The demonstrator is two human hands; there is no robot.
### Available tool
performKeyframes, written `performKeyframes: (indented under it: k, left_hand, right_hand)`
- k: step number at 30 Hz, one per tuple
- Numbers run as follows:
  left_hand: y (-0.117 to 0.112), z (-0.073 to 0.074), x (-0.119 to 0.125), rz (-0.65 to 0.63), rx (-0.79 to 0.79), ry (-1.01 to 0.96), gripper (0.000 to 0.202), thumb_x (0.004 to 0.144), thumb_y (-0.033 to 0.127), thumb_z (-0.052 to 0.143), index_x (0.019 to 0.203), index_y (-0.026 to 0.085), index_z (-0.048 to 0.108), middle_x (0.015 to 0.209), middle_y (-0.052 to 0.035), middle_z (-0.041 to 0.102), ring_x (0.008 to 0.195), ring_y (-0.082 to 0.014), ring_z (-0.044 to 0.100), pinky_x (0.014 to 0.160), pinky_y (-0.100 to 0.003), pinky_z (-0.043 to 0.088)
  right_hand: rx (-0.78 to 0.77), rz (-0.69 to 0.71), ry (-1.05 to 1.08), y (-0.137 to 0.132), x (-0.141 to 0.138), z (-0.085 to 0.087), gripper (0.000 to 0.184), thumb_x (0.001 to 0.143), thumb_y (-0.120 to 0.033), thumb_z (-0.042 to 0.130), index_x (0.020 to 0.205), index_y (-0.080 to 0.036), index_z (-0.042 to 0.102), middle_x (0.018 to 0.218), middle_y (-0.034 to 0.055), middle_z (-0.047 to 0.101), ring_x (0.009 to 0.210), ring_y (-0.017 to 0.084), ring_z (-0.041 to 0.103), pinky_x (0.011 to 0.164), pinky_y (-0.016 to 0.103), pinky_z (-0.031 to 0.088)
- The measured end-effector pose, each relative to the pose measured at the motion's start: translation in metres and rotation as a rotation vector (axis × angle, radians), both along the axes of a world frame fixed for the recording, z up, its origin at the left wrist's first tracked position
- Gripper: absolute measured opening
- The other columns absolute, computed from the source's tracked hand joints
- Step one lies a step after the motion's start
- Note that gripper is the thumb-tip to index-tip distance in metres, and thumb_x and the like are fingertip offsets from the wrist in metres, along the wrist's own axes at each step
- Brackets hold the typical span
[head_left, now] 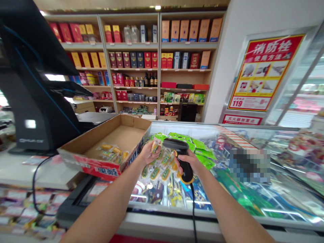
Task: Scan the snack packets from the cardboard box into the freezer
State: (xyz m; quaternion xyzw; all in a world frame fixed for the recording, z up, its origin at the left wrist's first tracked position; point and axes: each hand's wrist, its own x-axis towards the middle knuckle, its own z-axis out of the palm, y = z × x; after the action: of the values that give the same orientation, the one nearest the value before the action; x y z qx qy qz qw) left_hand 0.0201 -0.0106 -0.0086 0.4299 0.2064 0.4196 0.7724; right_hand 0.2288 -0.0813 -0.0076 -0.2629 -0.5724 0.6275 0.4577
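Observation:
My right hand [190,162] is wrapped round the grip of a black and yellow barcode scanner [176,144], whose head points left toward my other hand. Between the fingers of my left hand [149,153] is a small wrapped snack [155,145], partly covered by them. Below both hands, several yellow snacks in clear wrappers [165,173] with green labels lie on the glass top. Bright green packets [202,152] are spread just behind the scanner. To the left, a cardboard box [76,147] holds several more of the yellow wrapped snacks [116,150].
A dark point-of-sale terminal [35,101] stands at the left. The glass-topped freezer [177,213] spans the front, with packaged goods beneath. From the scanner a black cable [193,209] runs down over the front edge. Shelves with boxes and bottles [134,60] line the back wall.

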Motion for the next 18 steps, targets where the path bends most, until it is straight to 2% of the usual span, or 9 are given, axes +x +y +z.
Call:
performKeyframes:
  k: [4,7,10,13,16,18]
  left_hand:
    - [-0.004,0.005,0.004,0.167,0.007,0.013,0.039,0.081,0.050,0.064,0.069,0.016,0.052,0.054,0.0009,0.052,0.036,-0.0056,0.041,0.031,-0.013,0.018]
    - [-0.008,0.010,0.007,0.344,0.118,-0.028,0.038,0.068,0.043,0.079,0.074,0.016,0.052,0.062,0.0026,0.055,0.046,-0.0069,0.049,0.036,-0.014,0.030]
    - [-0.005,0.011,0.007,0.499,0.233,-0.036,0.041,0.059,0.035,0.085,0.080,0.017,0.055,0.068,0.0038,0.057,0.055,-0.0074,0.053,0.048,-0.018,0.043]
    - [0.006,0.007,0.005,0.618,0.362,0.113,0.042,0.058,0.029,0.083,0.091,0.016,0.061,0.080,-0.0003,0.063,0.069,-0.0114,0.060,0.063,-0.023,0.049]
    - [0.018,-0.003,0.003,0.768,0.573,0.343,0.031,0.061,0.021,0.077,0.089,0.017,0.066,0.099,-0.0072,0.064,0.093,-0.0192,0.063,0.080,-0.032,0.053]
    - [0.021,-0.008,0.003,0.841,0.708,0.456,0.022,0.065,0.019,0.071,0.087,0.018,0.068,0.114,-0.0105,0.060,0.103,-0.0222,0.061,0.085,-0.037,0.053]
  right_hand:
    - [0.037,-0.070,0.014,0.003,0.000,0.001,0.030,0.072,-0.038,0.069,0.089,-0.015,0.059,0.057,-0.0017,0.061,0.037,0.011,0.056,0.036,0.020,0.044]
    - [0.038,-0.134,0.034,0.005,0.001,0.002,0.030,0.072,-0.038,0.069,0.087,-0.015,0.060,0.056,-0.0024,0.060,0.037,0.011,0.056,0.036,0.021,0.045]
    - [0.029,-0.169,0.047,0.006,0.001,0.003,0.031,0.070,-0.039,0.070,0.086,-0.015,0.059,0.056,-0.0024,0.060,0.037,0.012,0.056,0.036,0.021,0.045]
    - [0.021,-0.187,0.064,0.006,0.001,0.004,0.032,0.068,-0.039,0.071,0.086,-0.015,0.058,0.055,-0.0026,0.060,0.036,0.012,0.056,0.035,0.021,0.044]
    - [0.024,-0.194,0.072,0.006,0.001,0.004,0.032,0.068,-0.039,0.071,0.086,-0.015,0.058,0.055,-0.0024,0.060,0.036,0.012,0.056,0.035,0.021,0.045]
    - [0.021,-0.198,0.070,0.006,0.001,0.003,0.032,0.068,-0.039,0.071,0.085,-0.015,0.058,0.054,-0.0024,0.060,0.036,0.012,0.056,0.035,0.021,0.045]
